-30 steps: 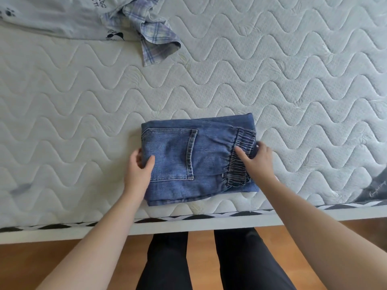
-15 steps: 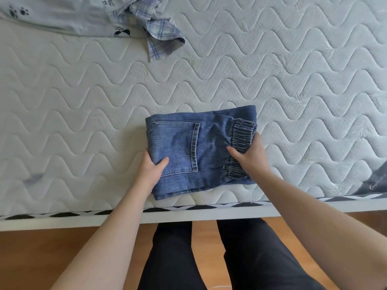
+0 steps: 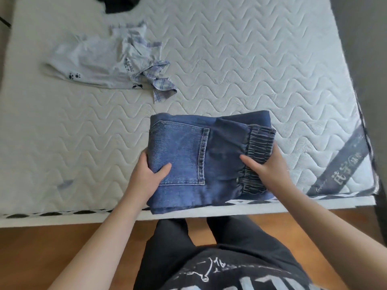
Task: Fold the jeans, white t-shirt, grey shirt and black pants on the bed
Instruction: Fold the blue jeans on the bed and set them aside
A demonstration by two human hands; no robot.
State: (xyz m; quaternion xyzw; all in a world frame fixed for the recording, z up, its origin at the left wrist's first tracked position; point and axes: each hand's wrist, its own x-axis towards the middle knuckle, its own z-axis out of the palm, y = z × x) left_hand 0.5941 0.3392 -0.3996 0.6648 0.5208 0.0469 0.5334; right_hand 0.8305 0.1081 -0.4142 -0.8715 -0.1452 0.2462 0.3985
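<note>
The folded blue jeans are a thick square bundle, back pocket up, raised a little over the near edge of the bed. My left hand grips the bundle's left side, thumb on the pocket and fingers underneath. My right hand grips the right side at the elastic waistband, thumb on top. A pale grey shirt with paw prints and a plaid collar lies crumpled at the far left. A black garment shows at the top edge, mostly cut off.
The quilted white mattress has a grey diagonal label at its near right corner. Wooden floor lies below the bed edge, where my legs in dark trousers stand. A dark wall or frame runs down the right side.
Both hands have lifted the jeans bundle off the mattress and drawn it toward the near edge. The view has tilted up, bringing the whole grey shirt and the black garment into sight.
</note>
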